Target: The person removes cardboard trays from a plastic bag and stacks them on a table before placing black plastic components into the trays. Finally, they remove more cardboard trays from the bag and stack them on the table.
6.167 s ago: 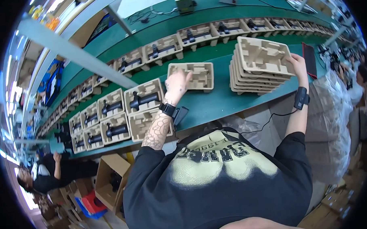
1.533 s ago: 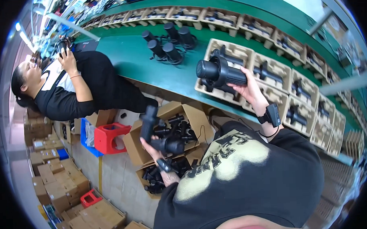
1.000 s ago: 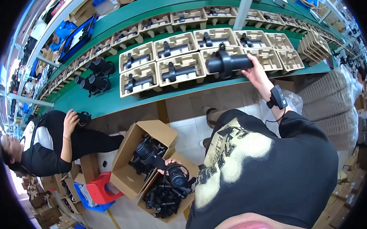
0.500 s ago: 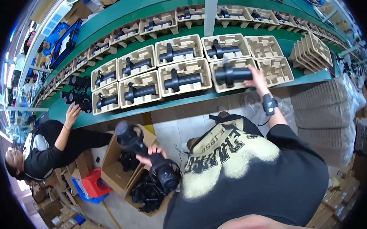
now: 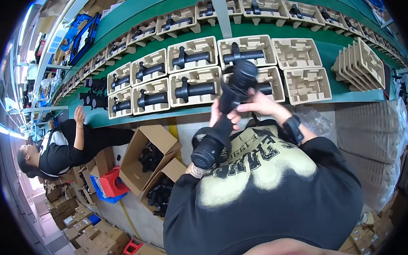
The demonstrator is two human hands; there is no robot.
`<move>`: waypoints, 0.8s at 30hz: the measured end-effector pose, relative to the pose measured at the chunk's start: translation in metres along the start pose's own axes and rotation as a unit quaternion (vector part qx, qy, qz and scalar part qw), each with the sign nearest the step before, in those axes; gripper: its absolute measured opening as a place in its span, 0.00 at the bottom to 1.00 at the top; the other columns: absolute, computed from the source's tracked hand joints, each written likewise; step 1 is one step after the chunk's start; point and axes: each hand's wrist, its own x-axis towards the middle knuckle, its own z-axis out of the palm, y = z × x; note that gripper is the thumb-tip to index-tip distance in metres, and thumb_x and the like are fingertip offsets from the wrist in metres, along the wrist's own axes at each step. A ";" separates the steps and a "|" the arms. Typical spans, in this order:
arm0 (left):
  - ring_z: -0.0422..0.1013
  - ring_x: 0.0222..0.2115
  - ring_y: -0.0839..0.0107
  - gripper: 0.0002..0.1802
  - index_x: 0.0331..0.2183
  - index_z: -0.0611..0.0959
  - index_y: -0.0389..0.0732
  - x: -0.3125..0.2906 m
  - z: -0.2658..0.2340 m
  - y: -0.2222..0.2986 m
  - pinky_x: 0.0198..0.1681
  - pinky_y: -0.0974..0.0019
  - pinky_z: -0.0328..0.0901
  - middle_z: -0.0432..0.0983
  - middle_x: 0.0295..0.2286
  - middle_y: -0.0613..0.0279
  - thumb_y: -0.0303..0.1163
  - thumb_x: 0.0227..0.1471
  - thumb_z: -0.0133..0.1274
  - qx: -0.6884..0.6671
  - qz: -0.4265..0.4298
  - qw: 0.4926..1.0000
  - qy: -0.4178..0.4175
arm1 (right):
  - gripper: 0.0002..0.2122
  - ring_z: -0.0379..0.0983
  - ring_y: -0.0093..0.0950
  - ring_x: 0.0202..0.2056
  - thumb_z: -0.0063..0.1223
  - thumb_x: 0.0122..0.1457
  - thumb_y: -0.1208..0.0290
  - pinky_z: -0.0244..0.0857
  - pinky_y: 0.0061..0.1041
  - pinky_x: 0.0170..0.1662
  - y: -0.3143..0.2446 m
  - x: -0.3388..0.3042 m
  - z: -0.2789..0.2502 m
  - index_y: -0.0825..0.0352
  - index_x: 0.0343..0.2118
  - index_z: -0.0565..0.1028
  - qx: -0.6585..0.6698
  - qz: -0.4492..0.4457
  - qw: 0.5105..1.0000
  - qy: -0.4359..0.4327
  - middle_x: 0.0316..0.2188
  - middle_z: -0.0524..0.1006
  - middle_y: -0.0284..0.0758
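Above my lap and the bench's front edge I hold two black lens-like tubes, lined up end to end on a slant. The upper tube point(image 5: 243, 75) has a ring collar; the lower tube point(image 5: 208, 152) points down toward my chest. My left hand point(image 5: 217, 114) is closed around them near the middle, where they meet or overlap. With its thumb and fingers, my right hand point(image 5: 264, 105) grips the near end of the upper tube. Behind that tube, a moulded tan tray point(image 5: 275, 80) with another black tube point(image 5: 264, 88) in it is partly hidden.
Two rows of tan trays point(image 5: 194, 86) with black tubes line the green bench point(image 5: 158, 113). At right are two bare trays point(image 5: 308, 85) and a tray stack point(image 5: 361, 66). Cardboard boxes point(image 5: 143, 129) of black parts stand on the floor. A co-worker point(image 5: 63, 148) sits at left.
My left hand has brought the tubes up and to the right, from over the boxes to the bench edge. My right hand has left the tube in the tray and taken hold of the upper tube.
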 end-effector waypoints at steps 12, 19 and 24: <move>0.60 0.21 0.74 0.45 0.58 0.62 0.44 0.039 -0.027 0.001 0.23 0.68 0.61 0.61 0.19 0.71 0.69 0.51 0.34 0.042 -0.182 0.982 -0.037 | 0.35 0.64 0.36 0.51 0.65 0.35 0.77 0.55 0.30 0.57 -0.028 -0.084 -0.136 0.63 0.52 0.64 -0.407 -0.160 0.821 0.366 0.49 0.68 0.38; 0.63 0.28 0.75 0.32 0.53 0.71 0.46 0.048 -0.059 0.001 0.30 0.68 0.64 0.66 0.22 0.72 0.58 0.55 0.42 -0.231 -0.150 0.958 -0.082 | 0.22 0.57 0.41 0.56 0.54 0.44 0.78 0.42 0.46 0.61 0.023 -0.125 -0.209 0.61 0.47 0.71 -0.699 -0.126 0.637 0.300 0.51 0.66 0.39; 0.65 0.29 0.73 0.29 0.49 0.73 0.44 0.048 -0.047 -0.011 0.31 0.66 0.65 0.68 0.23 0.71 0.55 0.56 0.41 -0.173 -0.092 0.979 -0.051 | 0.17 0.52 0.42 0.60 0.50 0.51 0.71 0.36 0.54 0.61 0.026 -0.111 -0.189 0.60 0.46 0.73 -0.478 -0.132 0.803 0.330 0.54 0.64 0.38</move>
